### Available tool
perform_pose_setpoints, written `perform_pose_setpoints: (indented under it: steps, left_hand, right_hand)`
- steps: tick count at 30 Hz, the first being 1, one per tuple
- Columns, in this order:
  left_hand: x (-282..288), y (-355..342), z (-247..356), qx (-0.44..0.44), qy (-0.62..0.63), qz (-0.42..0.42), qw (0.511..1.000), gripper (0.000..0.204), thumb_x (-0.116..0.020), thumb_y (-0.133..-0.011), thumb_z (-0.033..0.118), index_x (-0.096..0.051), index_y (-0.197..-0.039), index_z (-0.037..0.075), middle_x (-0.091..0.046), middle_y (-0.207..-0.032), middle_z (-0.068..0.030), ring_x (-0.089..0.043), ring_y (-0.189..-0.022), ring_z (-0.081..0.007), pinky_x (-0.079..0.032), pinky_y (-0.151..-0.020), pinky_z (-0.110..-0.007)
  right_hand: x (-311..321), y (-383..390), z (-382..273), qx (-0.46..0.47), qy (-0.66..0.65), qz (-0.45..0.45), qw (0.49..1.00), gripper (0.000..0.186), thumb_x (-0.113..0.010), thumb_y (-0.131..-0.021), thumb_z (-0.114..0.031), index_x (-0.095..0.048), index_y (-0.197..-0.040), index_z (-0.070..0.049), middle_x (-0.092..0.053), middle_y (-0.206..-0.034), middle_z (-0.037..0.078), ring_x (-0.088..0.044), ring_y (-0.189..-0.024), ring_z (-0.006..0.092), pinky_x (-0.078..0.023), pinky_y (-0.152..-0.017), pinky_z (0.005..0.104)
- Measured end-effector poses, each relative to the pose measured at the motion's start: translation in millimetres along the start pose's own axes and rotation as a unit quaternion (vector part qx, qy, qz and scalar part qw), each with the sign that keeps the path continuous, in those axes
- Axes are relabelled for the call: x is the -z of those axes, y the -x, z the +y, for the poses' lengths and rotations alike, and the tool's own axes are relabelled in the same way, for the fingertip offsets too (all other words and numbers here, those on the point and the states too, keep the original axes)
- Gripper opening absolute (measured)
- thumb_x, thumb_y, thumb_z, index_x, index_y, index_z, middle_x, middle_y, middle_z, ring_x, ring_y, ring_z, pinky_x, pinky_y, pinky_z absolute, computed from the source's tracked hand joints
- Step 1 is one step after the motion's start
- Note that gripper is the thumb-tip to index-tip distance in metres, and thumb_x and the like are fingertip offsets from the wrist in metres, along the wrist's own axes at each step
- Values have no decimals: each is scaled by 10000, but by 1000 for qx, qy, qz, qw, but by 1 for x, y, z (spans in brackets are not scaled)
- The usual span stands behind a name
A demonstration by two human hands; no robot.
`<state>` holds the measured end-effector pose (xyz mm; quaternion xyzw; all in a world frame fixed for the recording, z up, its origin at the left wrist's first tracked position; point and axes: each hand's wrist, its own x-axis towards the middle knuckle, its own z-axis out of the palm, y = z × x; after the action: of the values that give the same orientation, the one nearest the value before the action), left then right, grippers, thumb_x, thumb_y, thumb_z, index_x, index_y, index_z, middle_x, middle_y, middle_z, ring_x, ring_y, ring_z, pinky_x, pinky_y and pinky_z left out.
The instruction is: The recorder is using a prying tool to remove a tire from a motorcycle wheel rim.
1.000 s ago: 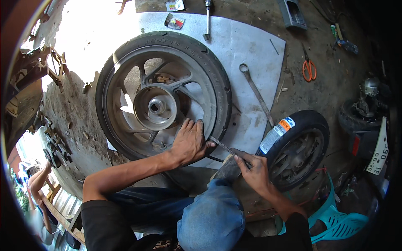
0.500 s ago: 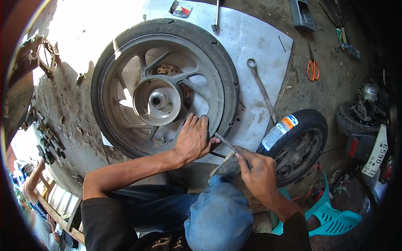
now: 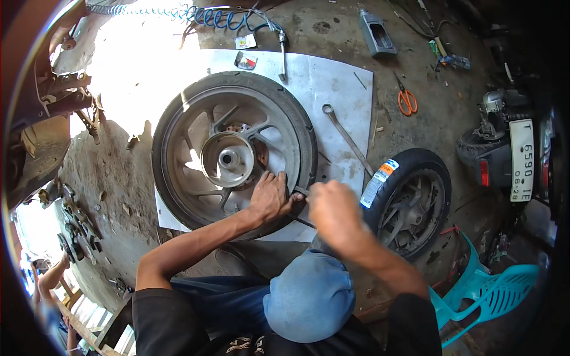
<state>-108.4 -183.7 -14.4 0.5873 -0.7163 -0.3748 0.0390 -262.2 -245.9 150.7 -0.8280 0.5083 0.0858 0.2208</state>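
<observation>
Wheel (image 3: pixel 237 155): lying flat over the left part of the white sheet (image 3: pixel 347 89), reaching its left and bottom edges
Left hand (image 3: pixel 270 199): resting on the rim at the wheel's lower right, fingers bent, thumb beside the metal bar (image 3: pixel 301 191); whether clamped on anything, cannot tell
Right hand (image 3: pixel 338 213): blurred; grip curled together around the metal bar, all but a short stretch hidden
In the way: left forearm (image 3: pixel 202 243) across the wheel's lower side; bent knee (image 3: pixel 309 296) in blue jeans below the sheet's bottom edge
Wrench (image 3: pixel 347 137): slanting across the sheet's right half, lower end at the right edge, near the second wheel (image 3: pixel 412 207)
Second wheel: on the floor just outside the right edge, labels on its tyre
Top edge: crossed by a metal nozzle (image 3: pixel 283 56) on a coiled blue hose (image 3: pixel 190 12); two small packets (image 3: pixel 245 60) nearby
Top right corner: thin rod (image 3: pixel 360 80) just inside; grey container (image 3: pixel 378 37) beyond, on the floor
Right of the sheet: orange-handled scissors (image 3: pixel 407 101), then motorbike parts (image 3: pixel 496 145)
Lower right: teal plastic chair (image 3: pixel 516 276), well apart from the sheet
</observation>
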Motion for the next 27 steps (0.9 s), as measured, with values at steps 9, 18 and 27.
perform_pose_setpoints:
  steps: [9, 18, 27]
  left_hand:
    - [10, 12, 2, 2, 29, 28, 999, 803, -629, -944, 585, -480, -1202, -160, -626, -1083, -347, -589, -1144, -488, -355, -1145, -531]
    - [27, 9, 12, 53, 52, 1, 997, 808, -653, -936, 557, -468, -1237, -169, -610, -1123, -349, -568, -1166, -480, -331, -1151, -525]
    - [11, 10, 8, 33, 22, 5, 999, 768, -626, -954, 571, -483, -1156, -156, -608, -1055, -336, -575, -1106, -485, -359, -1100, -537]
  right_hand:
    - [-39, 16, 108, -8, -212, -111, 971, 376, -705, -953, -380, -792, -1019, -21, -692, -738, 241, -695, -679, 399, -532, -655, 453]
    - [-81, 19, 126, 31, -326, -27, 944, 236, -754, -934, -237, -789, -999, -13, -739, -833, 197, -731, -703, 328, -551, -642, 376]
    - [-94, 26, 134, 41, -313, -35, 948, 271, -729, -956, -269, -789, -1012, -11, -738, -828, 214, -749, -748, 334, -567, -673, 374]
